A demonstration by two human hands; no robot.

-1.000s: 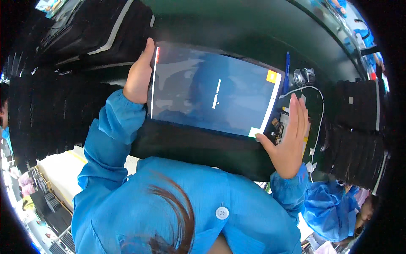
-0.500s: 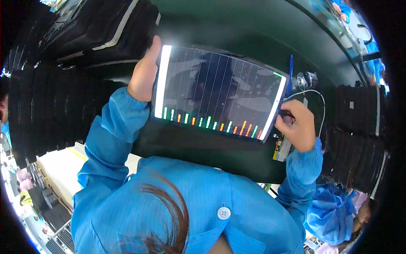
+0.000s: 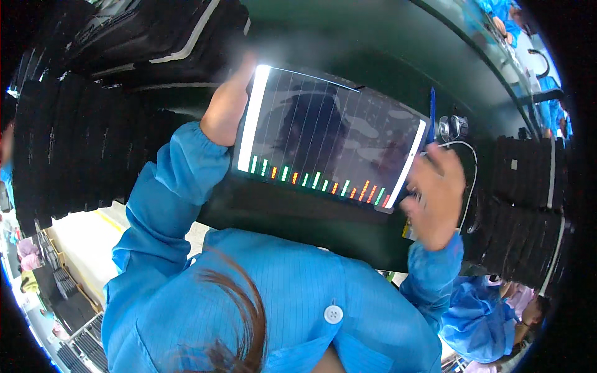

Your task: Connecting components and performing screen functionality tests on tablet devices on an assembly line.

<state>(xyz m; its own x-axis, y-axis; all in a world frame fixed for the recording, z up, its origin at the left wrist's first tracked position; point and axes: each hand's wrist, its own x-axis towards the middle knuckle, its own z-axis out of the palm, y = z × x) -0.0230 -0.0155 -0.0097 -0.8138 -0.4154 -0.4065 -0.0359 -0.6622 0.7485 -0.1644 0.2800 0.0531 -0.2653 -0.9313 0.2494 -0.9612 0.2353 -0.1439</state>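
While the left hand (image 3: 227, 112) clasps the 9 o'clock short edge of a dark, rectangular tablet (image 3: 336, 137) with a glossy lit screen, its fingers mostly out of sight, the right hand (image 3: 438, 193) stands moderately spread at the tablet's 4 o'clock, thumb parted from loosely bent fingers. Blur hides whether it touches the edge or pinches anything small. The screen shows 2 white end strips and short green and orange bars along its 6 o'clock side. On the dark green table (image 3: 336, 37), a slim blue pen (image 3: 432, 102) lies at 2 o'clock.
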